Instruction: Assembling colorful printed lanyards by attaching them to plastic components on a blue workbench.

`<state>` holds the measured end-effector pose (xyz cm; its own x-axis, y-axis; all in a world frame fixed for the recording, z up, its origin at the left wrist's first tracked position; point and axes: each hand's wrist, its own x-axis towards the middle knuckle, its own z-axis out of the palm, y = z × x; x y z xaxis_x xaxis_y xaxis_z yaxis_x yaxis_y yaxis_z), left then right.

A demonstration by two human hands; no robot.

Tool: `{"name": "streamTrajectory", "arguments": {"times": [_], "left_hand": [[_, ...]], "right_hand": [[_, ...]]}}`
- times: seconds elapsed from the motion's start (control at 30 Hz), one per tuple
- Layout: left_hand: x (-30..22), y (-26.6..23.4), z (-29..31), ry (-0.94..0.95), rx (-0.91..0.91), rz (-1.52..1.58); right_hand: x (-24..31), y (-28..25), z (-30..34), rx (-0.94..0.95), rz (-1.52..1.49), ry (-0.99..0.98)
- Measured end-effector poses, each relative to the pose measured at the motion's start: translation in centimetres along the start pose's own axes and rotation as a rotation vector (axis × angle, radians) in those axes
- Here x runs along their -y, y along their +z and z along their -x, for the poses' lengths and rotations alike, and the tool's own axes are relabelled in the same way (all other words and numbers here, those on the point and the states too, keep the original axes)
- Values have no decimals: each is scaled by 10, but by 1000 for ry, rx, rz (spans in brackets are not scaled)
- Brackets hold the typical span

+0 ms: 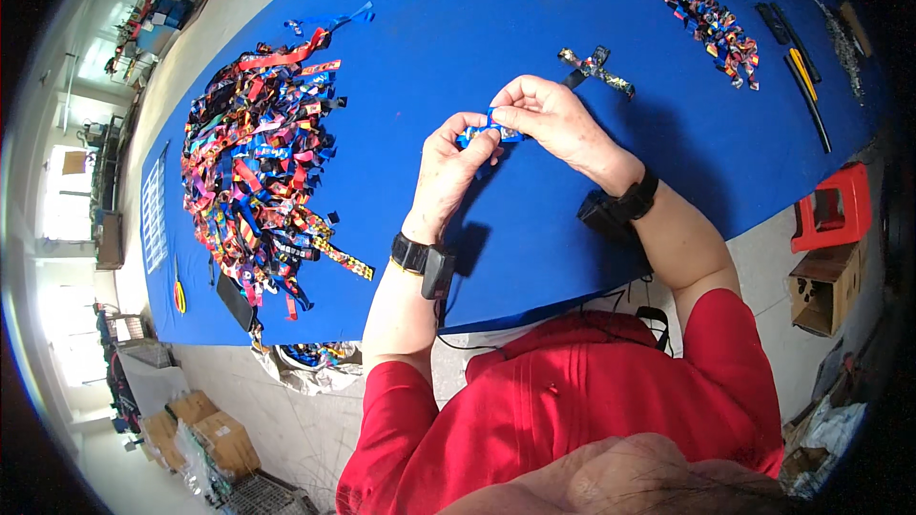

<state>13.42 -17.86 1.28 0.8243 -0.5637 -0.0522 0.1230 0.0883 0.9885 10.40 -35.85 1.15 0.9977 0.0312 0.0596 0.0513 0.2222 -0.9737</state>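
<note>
The fingers of the left hand [443, 167] and right hand [561, 124] pinch a small printed blue ribbon [509, 135] above the desk [410, 19], seemingly to steady it from both sides. The ribbon heap [253, 172] lies leftward, apparently within easy reach.

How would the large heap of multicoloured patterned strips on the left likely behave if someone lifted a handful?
The heap would probably be floppy, its narrow strips bending over one another. A handful should be light, since they look thin. Neighbours may drag along, as many lie crossed.
</note>
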Motion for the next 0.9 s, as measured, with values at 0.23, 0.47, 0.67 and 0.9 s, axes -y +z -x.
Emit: {"name": "streamTrajectory", "arguments": {"times": [0.23, 0.47, 0.67, 0.9], "left_hand": [[-4, 0, 1, -72, -30, -25], [-4, 0, 2, -25, -11, 153], [-1, -3, 0, -41, 10, 201], [-1, -4, 0, -39, 50, 203]], "right_hand": [[5, -1, 1, 19, 10, 30], [17, -7, 2, 50, 84, -9], [20, -8, 2, 184, 4, 97], [13, -7, 1, 166, 21, 108]]}}
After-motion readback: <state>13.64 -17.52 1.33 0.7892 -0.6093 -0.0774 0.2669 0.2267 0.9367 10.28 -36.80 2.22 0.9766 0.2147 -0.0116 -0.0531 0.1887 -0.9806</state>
